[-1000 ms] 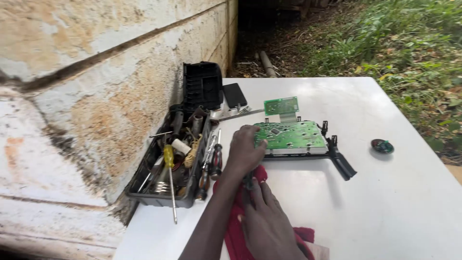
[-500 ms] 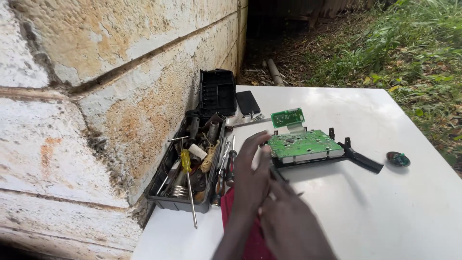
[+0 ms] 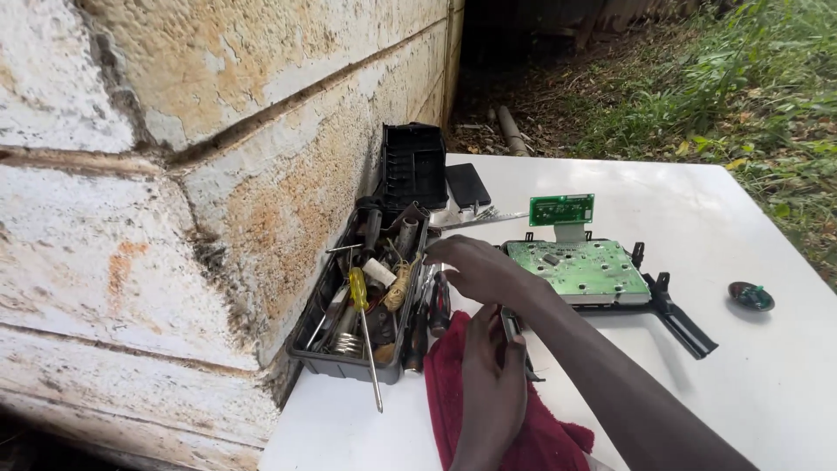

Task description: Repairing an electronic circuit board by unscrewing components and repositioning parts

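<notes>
My right hand (image 3: 475, 269) reaches across to the left, its fingertips at the right edge of the open black toolbox (image 3: 324, 342), over the screwdrivers lying there. I see nothing held in it. My left hand (image 3: 493, 377) rests on a red cloth (image 3: 549, 440) and is closed around a slim metal tool (image 3: 508, 324) that points away from me. A green circuit board (image 3: 586, 268) in a black frame lies just right of my right hand. A smaller green board (image 3: 562, 209) stands behind it.
The toolbox holds a yellow-handled screwdriver (image 3: 358, 292) and several other tools, with its lid (image 3: 414, 164) raised against the stained wall (image 3: 174, 174). A dark phone-like slab (image 3: 467, 184) lies behind. A small dark round part (image 3: 751, 296) sits at the white table's (image 3: 767, 384) right. Grass lies beyond.
The view has swung left towards the wall. My right hand has moved from near the circuit board to the toolbox edge. My left hand stays on the red cloth.
</notes>
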